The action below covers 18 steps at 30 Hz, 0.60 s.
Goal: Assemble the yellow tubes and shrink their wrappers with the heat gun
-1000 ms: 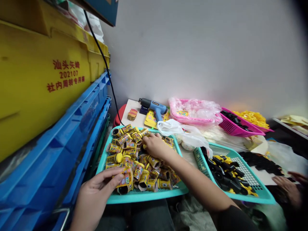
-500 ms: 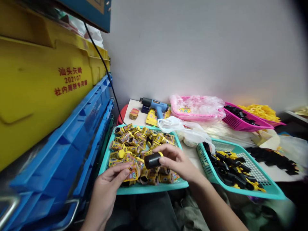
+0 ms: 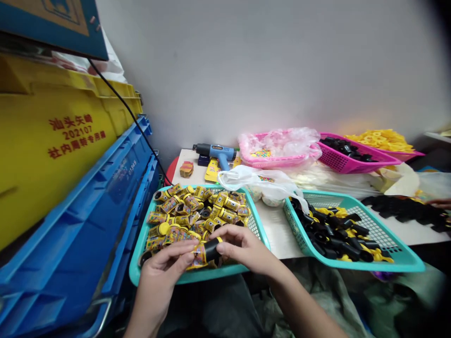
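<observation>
My left hand [image 3: 161, 264] is shut on a printed yellow plastic sleeve [image 3: 198, 256] above the near edge of a teal mesh basket [image 3: 140, 249]. My right hand [image 3: 243, 249] grips a black cylinder with a yellow rim [image 3: 212, 249], whose end sits against or just inside the sleeve. I cannot tell how far it goes in. The basket holds a heap of several yellow-labelled cylinders [image 3: 197, 209], and both hands are directly above its front part.
A second teal basket [image 3: 387, 265] of black and yellow parts stands to the right. Behind are a blue hot air gun [image 3: 214, 152], a white plastic bag [image 3: 253, 180] and pink baskets. Stacked yellow and blue crates [image 3: 81, 173] rise on the left. A co-worker's hand [image 3: 440, 203] shows far right.
My right hand has brought the black cylinder leftward from above the heap to the sleeve in my left hand. The camera view has also shifted, moving the scene slightly left.
</observation>
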Each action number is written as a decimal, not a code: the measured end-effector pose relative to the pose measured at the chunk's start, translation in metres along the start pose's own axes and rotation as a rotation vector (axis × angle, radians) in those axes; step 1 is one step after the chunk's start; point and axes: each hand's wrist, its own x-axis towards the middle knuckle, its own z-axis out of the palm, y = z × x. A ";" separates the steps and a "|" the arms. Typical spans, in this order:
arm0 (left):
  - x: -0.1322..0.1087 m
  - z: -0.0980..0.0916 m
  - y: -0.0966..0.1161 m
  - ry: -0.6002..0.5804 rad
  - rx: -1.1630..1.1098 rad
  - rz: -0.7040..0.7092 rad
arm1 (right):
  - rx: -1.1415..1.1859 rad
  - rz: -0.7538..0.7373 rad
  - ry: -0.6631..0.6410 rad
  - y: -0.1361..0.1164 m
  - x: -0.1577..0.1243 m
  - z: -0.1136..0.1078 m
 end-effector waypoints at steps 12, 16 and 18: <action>-0.012 0.021 0.025 -0.118 0.200 -0.012 | 0.064 -0.178 -0.060 0.009 -0.009 0.012; -0.017 0.020 0.017 -0.197 0.147 -0.032 | 0.473 0.019 -0.233 0.023 -0.004 0.019; -0.020 0.020 0.013 -0.190 0.133 -0.035 | 0.535 0.028 -0.280 0.024 -0.004 0.024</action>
